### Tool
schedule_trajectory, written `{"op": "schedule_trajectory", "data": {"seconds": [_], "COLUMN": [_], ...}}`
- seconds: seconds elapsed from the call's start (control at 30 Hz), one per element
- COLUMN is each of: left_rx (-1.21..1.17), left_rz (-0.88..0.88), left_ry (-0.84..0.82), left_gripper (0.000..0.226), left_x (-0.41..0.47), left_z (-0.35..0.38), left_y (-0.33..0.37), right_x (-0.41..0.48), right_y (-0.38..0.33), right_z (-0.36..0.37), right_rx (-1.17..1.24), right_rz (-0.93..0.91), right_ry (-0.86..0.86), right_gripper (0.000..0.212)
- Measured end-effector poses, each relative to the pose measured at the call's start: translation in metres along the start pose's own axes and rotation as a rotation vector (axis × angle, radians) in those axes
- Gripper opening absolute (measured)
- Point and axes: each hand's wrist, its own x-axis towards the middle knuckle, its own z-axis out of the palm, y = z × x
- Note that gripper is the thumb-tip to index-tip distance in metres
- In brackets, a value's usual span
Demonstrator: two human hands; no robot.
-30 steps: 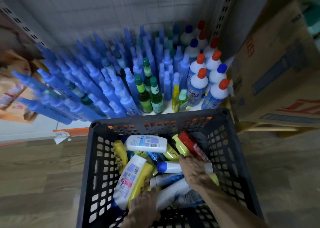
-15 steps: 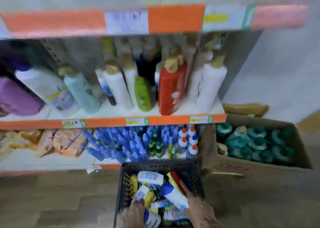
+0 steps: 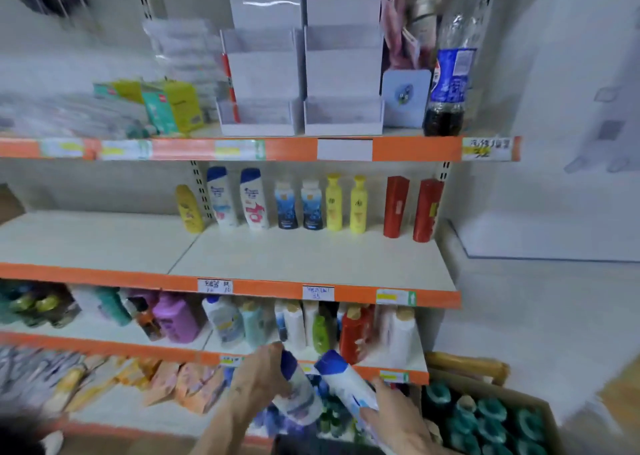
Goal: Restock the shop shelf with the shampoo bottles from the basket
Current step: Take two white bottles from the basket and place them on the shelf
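My left hand [image 3: 258, 383] grips a white shampoo bottle with a blue cap [image 3: 299, 397], held up in front of the lower shelves. My right hand [image 3: 394, 416] grips a second white bottle with a blue cap [image 3: 341, 380], tilted left so the two caps are close together. Above them the middle shelf [image 3: 294, 260] carries a back row of shampoo bottles: one yellow [image 3: 188, 208], two white with blue caps [image 3: 237, 198], two dark blue, two yellow, two red [image 3: 412, 208]. The front of that shelf is bare. Only the basket's dark rim [image 3: 311, 446] shows at the bottom edge.
The top shelf [image 3: 346, 148] holds white display boxes and a cola bottle [image 3: 446, 84]. The shelf below the middle one is packed with larger bottles [image 3: 356, 330]. A cardboard box of teal-capped bottles [image 3: 485, 416] stands on the floor at the right, against a white wall.
The view has swung up from the basket to the shelves. Both hands have risen out of the basket, each with a white blue-capped bottle.
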Motion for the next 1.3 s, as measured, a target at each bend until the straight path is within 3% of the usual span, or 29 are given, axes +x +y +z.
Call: {"op": "schedule_trajectory", "data": {"seconds": [0.03, 0.07, 0.27, 0.43, 0.87, 1.07, 1.3], "left_rx": [-0.034, -0.084, -0.237, -0.33, -0.546, -0.552, -0.52], "left_rz": [-0.024, -0.025, 0.04, 0.059, 0.157, 0.249, 0.273], "left_ry": [0.052, 0.11, 0.307, 0.392, 0.436, 0.392, 0.397], "left_gripper": [0.044, 0.05, 0.052, 0.043, 0.057, 0.053, 0.055], "left_x": [-0.001, -0.002, -0.015, -0.009, 0.094, 0.151, 0.207], "left_z": [-0.018, -0.029, -0.097, -0.133, -0.217, -0.271, -0.303], "left_y": [-0.002, -0.003, 0.001, -0.01, -0.113, -0.173, -0.208], "right_x": [0.006, 0.007, 0.021, 0.049, 0.144, 0.203, 0.241], "right_y": [-0.009, -0.013, -0.059, -0.088, -0.208, -0.282, -0.319], "right_z": [-0.014, -0.023, -0.07, -0.092, -0.066, -0.041, -0.035], "right_rx": [0.06, 0.06, 0.262, 0.502, 0.722, 0.827, 0.911], "right_rz": [0.034, 0.001, -0.067, -0.067, -0.029, 0.014, 0.04], "right_ry": [-0.172, -0.209, 0.009, 0.056, 0.146, 0.212, 0.28], "right_gripper": [0.053, 0.052, 0.031, 0.023, 0.028, 0.026, 0.03]}}
